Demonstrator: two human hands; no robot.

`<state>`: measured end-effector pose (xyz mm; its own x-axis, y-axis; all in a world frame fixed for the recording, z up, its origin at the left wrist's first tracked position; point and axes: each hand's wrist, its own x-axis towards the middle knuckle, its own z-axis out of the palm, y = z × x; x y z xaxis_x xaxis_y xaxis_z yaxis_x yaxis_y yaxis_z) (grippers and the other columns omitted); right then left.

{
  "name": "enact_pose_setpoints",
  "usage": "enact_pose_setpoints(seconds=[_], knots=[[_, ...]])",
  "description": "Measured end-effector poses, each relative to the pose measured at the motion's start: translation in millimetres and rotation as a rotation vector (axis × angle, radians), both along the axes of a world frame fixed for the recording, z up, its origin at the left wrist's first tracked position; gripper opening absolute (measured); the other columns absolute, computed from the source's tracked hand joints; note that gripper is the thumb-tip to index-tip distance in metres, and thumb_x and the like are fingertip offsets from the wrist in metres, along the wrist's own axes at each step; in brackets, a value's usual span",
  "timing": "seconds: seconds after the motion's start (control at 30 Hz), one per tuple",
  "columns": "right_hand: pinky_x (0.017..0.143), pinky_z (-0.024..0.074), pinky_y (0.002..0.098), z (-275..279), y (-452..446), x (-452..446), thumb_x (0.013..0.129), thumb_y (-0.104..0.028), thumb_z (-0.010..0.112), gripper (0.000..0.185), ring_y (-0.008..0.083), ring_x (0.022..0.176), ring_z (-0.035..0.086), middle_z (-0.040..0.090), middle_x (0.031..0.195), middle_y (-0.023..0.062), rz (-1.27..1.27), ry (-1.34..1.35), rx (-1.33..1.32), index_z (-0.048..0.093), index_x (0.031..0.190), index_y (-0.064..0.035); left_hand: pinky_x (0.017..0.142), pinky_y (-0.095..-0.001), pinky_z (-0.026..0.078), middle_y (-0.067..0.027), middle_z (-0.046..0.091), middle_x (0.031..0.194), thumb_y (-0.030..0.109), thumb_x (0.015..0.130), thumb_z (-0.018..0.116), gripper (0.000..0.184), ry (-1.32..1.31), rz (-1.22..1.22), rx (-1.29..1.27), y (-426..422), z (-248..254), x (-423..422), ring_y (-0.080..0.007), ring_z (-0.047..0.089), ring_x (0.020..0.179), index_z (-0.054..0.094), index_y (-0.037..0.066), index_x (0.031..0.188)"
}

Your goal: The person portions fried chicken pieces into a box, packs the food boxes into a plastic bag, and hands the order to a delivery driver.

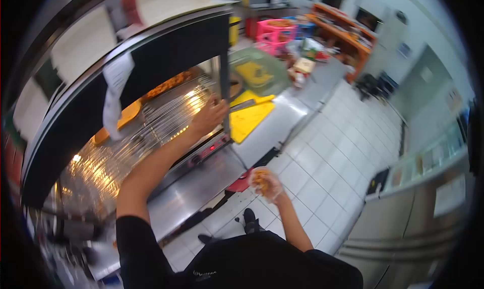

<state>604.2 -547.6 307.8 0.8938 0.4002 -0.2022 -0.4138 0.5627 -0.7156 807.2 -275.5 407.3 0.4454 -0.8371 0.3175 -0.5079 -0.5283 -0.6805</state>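
Note:
My left hand (212,116) reaches across the front of a lit food warmer, beside its metal corner post (223,72). Its fingers are curled and a little blurred, and I cannot make out what is in them or whether they touch the post. In my right hand (275,189), which wears a clear plastic glove, is a small clear tub of golden-brown food pieces (260,181), held low over the floor. Beyond the post, a knife (243,105) lies on a yellow cutting board (254,118).
The warmer's foil-like lit surface (101,173) holds a tray of orange-brown food (169,84). A paper strip (117,90) hangs from its top. Behind the cutting board is a greenish translucent bin (259,69). Pink crates (272,34) stand farther back; a steel fridge (403,228) is at right.

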Motion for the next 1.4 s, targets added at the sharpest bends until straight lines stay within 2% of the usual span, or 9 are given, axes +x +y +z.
enact_pose_setpoints(seconds=[0.13, 0.23, 0.57, 0.7, 0.9, 1.1, 1.17, 1.27, 1.4], knots=[[0.052, 0.0431, 0.0262, 14, -16, 44, 0.084, -0.031, 0.067, 0.033, 0.0171, 0.079, 0.060, 0.064, 0.093, 0.0076, 0.061, -0.004, -0.019, 0.060, 0.110, -0.0120, 0.112, -0.0390, 0.032, -0.0057, 0.053, 0.130, 0.020, 0.085, 0.056, 0.041, -0.108, 0.102, 0.206, 17, -2, 0, -0.0211, 0.042, 0.132, 0.057, 0.009, 0.125], [0.052, 0.0427, 0.0262, 27, -11, 82, 0.085, -0.032, 0.066, 0.033, 0.0176, 0.079, 0.059, 0.063, 0.091, 0.0071, 0.125, -0.014, -0.005, 0.059, 0.111, -0.0125, 0.107, -0.0447, 0.034, -0.0098, 0.055, 0.121, 0.025, 0.085, 0.060, 0.029, 0.100, 0.227, 0.017, 8, 17, -32, -0.0232, 0.047, 0.122, 0.067, 0.003, 0.103], [0.045, 0.0438, 0.0240, 162, 106, 174, 0.088, -0.027, 0.063, 0.029, 0.0155, 0.070, 0.059, 0.063, 0.090, 0.0052, 0.238, -0.216, 0.019, 0.059, 0.109, -0.0071, 0.096, -0.0423, 0.038, -0.0122, 0.059, 0.115, 0.038, 0.086, 0.066, 0.039, 0.245, 0.794, -0.417, 76, 39, -160, -0.0266, 0.051, 0.114, 0.067, 0.002, 0.101], [0.047, 0.0419, 0.0231, 203, 155, 190, 0.090, -0.025, 0.061, 0.027, 0.0159, 0.073, 0.059, 0.063, 0.089, 0.0055, 0.305, -0.243, 0.083, 0.060, 0.109, -0.0047, 0.092, -0.0444, 0.044, -0.0205, 0.054, 0.126, 0.027, 0.085, 0.069, 0.044, -0.094, 0.623, -0.948, 67, 63, -148, -0.0353, 0.051, 0.115, 0.061, -0.001, 0.117], [0.048, 0.0388, 0.0221, 191, 201, 170, 0.092, -0.024, 0.059, 0.026, 0.0153, 0.073, 0.058, 0.064, 0.091, 0.0057, 0.374, -0.270, -0.025, 0.062, 0.111, -0.0047, 0.096, -0.0497, 0.043, -0.0276, 0.051, 0.126, 0.018, 0.085, 0.064, 0.047, -0.305, 0.943, -0.958, 93, 66, -123, -0.0430, 0.049, 0.114, 0.054, -0.011, 0.121], [0.066, 0.0468, 0.0287, 228, 254, 158, 0.089, -0.030, 0.064, 0.030, 0.0130, 0.075, 0.058, 0.063, 0.093, 0.0034, 0.258, -0.545, -0.430, 0.066, 0.103, -0.0034, 0.095, -0.0391, 0.046, -0.0238, 0.054, 0.119, 0.002, 0.077, 0.053, 0.045, -0.280, 0.554, -1.086, 81, 68, -128, -0.0352, 0.049, 0.119, 0.053, -0.014, 0.119], [0.067, 0.0469, 0.0289, 223, 261, 177, 0.087, -0.031, 0.065, 0.031, 0.0144, 0.070, 0.059, 0.063, 0.085, 0.0059, 0.160, -1.328, -0.797, 0.067, 0.096, -0.0011, 0.095, -0.0400, 0.047, -0.0222, 0.054, 0.119, 0.003, 0.078, 0.056, 0.044, -0.276, 0.502, -1.130, 80, 56, -143, -0.0352, 0.050, 0.119, 0.054, -0.011, 0.120], [0.071, 0.0509, 0.0375, 222, 293, 166, 0.086, -0.036, 0.062, 0.037, 0.0296, 0.071, 0.065, 0.067, 0.079, 0.0170, 0.015, -1.312, -0.971, 0.067, 0.086, 0.0009, 0.088, -0.0381, 0.051, -0.0213, 0.053, 0.122, 0.003, 0.082, 0.060, 0.040, -0.198, 0.416, -1.354, 67, 34, -161, -0.0336, 0.057, 0.108, 0.055, -0.008, 0.120], [0.071, 0.0539, 0.0437, 232, 321, 140, 0.091, -0.045, 0.051, 0.049, 0.0384, 0.075, 0.068, 0.067, 0.077, 0.0212, -0.112, -1.534, -1.349, 0.069, 0.081, -0.0003, 0.076, -0.0309, 0.052, -0.0145, 0.056, 0.121, 0.005, 0.090, 0.059, 0.034, 0.281, 0.076, -2.201, 57, 14, -150, -0.0197, 0.062, 0.090, 0.052, -0.005, 0.122]])
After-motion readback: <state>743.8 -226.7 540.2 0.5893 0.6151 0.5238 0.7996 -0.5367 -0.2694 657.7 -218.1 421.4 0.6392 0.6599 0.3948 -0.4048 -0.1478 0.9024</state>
